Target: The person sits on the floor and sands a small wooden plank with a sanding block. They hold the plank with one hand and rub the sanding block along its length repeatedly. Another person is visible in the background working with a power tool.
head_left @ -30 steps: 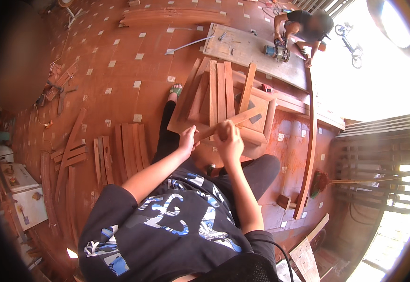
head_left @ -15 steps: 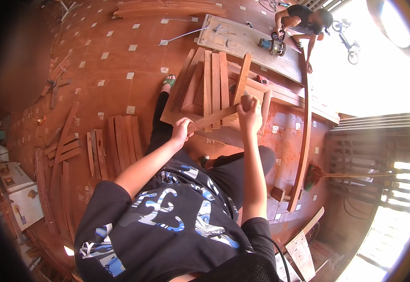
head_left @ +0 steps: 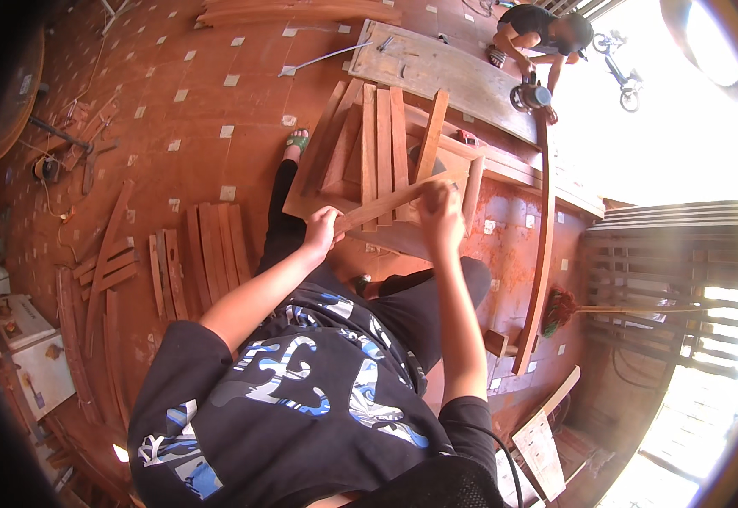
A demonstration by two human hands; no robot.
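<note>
My left hand (head_left: 321, 230) is closed round the near left end of a reddish wooden strip (head_left: 381, 208), which slants up to the right in front of me. My right hand (head_left: 442, 218) is a fist on the strip's far end. What it grips is mostly hidden; a small dark bit shows by the knuckles. Under and beyond the strip, several narrow wooden slats (head_left: 383, 140) lie across a framed wooden panel (head_left: 303, 200). Another slat (head_left: 432, 135) lies at a slant near my right hand.
A person (head_left: 531, 34) holds a power tool (head_left: 530, 95) at a long board (head_left: 449, 76). A long beam (head_left: 542, 254) runs down the right, beside a broom (head_left: 562, 309). Loose planks (head_left: 216, 245) lie on the tiled floor at left. A red tool (head_left: 468, 137) sits near the panel.
My right fist has turned and come slightly nearer on the strip; the brown piece seen at its fingers is now mostly hidden. The other person's power tool has moved right along the board.
</note>
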